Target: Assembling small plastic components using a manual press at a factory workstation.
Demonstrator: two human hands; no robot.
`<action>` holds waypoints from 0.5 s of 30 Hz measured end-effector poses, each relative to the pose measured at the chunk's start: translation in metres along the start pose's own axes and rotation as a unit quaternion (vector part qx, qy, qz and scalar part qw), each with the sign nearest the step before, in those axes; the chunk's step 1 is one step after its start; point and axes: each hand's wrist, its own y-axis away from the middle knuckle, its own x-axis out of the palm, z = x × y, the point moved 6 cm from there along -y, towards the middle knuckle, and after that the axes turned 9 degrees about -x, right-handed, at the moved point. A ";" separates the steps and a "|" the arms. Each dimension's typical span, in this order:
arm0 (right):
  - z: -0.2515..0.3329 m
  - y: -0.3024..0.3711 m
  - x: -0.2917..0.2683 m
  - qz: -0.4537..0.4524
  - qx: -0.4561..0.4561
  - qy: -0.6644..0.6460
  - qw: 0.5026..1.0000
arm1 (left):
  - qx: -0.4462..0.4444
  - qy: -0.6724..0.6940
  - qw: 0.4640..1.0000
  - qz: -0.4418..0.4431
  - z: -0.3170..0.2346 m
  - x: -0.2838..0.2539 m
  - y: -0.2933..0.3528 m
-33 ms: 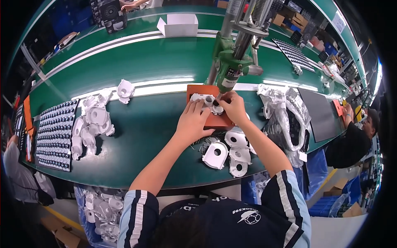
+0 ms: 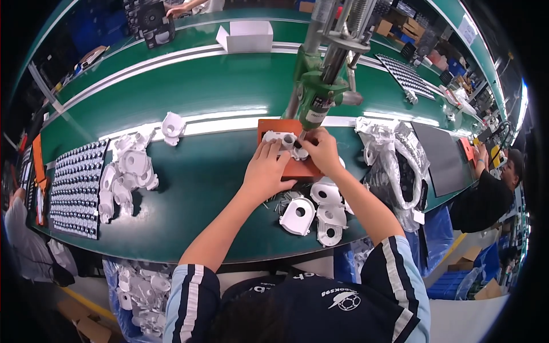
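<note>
Both hands work at an orange pad (image 2: 294,166) that lies near the middle of the green surface (image 2: 200,188), just below a bright strip that runs across it. On the pad sits a white plastic part (image 2: 281,139) with a round hole. The left hand (image 2: 265,171) lies flat on the pad with its fingers (image 2: 269,150) spread and stretched forward, their tips touching the part's near side; they press on it rather than close around it. The right hand (image 2: 321,151) is curled at the right end of the part, its fingers bent around that end, right under the tip of a green tool (image 2: 315,97) that hangs down from above on metal rods.

Just near of the pad, toward the near edge of the surface, lie several finished-looking white housings (image 2: 314,208) and a small scatter of screws (image 2: 280,200). Toward the left edge a heap of white parts (image 2: 126,171) lies beside a dark tray of small pieces in rows (image 2: 77,188). To the right of the pad are clear plastic bags (image 2: 394,166) holding white and dark pieces, and past them a flat dark sheet (image 2: 440,157). At the far edge stands an open white cardboard box (image 2: 246,35), rectangular and plain. Below the near edge, a bag of white parts (image 2: 140,286) hangs at the left. Another person in a dark top (image 2: 486,200) sits at the right end.
</note>
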 end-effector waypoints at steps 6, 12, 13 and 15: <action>0.000 0.005 -0.002 -0.006 -0.003 0.014 1.000 | -0.002 -0.012 1.000 0.023 -0.012 -0.003 -0.004; 0.003 0.001 0.007 -0.020 -0.043 0.006 0.999 | -0.038 -0.024 0.997 0.066 -0.005 0.004 0.001; -0.003 0.000 0.012 -0.012 -0.012 -0.004 1.000 | -0.019 -0.017 0.997 0.067 -0.007 0.005 0.002; 0.001 -0.002 0.005 -0.001 0.012 -0.001 1.000 | -0.007 -0.026 0.999 0.027 -0.008 0.002 0.001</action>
